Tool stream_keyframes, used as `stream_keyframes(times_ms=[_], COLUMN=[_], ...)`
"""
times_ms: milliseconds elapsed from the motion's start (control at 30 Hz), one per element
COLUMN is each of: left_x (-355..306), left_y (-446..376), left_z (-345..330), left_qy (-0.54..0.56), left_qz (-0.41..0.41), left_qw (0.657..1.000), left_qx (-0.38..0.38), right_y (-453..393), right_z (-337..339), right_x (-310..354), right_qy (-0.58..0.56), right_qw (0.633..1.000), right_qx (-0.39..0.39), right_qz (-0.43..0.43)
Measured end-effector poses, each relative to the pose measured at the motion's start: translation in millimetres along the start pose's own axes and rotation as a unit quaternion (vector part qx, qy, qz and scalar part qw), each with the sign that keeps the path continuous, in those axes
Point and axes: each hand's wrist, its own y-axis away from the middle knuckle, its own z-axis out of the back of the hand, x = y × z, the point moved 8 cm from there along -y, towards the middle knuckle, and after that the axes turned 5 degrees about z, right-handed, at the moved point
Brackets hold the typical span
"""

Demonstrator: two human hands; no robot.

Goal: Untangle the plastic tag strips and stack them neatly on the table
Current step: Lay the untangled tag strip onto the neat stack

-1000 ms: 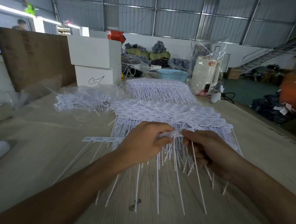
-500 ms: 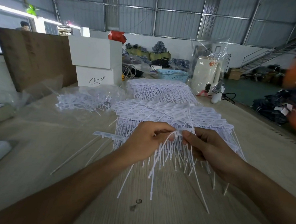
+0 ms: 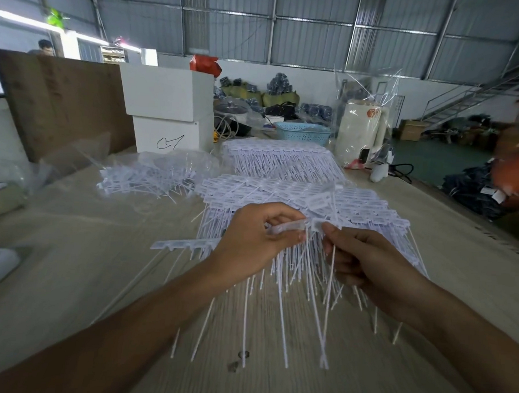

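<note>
**A:** Head view, the only one. Left hand [image 3: 257, 241] curled round the header bar of a tag strip [image 3: 289, 227], pinching it between thumb and fingers above the near stack [image 3: 282, 194]. Right hand [image 3: 360, 258] pinching the same strip at its right end, fingers curled, with one or two thin tails running down through the grip.

**B:** And the rest of the strips?

**A:** Spread on the wooden table [image 3: 69, 246]: the near stack under both hands, tails [image 3: 282, 317] fanning toward the camera; a second neat stack [image 3: 278, 158] behind it; a loose tangled heap [image 3: 151, 175] in clear plastic to the left. One separate strip [image 3: 186, 244] lying flat just left of the left hand.

**B:** Step in hand?

**A:** Probably freeing one strip from the pile, with tails crossed among those below. Not yet laid down.

**B:** Next move?

**A:** Likely a slow lift with both pinches level, combing the tails clear, then setting the header square on a stack. Risk of dragging neighbouring strips out of line if pulled fast.
</note>
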Motion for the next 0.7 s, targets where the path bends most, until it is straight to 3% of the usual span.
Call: stream_keyframes(times_ms=[267, 467, 700], left_x=[0, 1, 1], left_y=[-1, -2, -1], left_z=[5, 12, 7], left_qy=[0.006, 0.008, 0.005], left_qz=[0.001, 0.003, 0.012], left_qw=[1.000, 0.999, 1.000], left_qx=[-0.012, -0.046, -0.015], right_y=[-3, 2, 2], right_z=[7, -10, 2], right_x=[-3, -6, 11], right_qy=[-0.101, -0.059, 0.020], right_qw=[0.994, 0.997, 0.998], right_qx=[-0.038, 0.035, -0.038], right_qz=[-0.020, -0.029, 0.053])
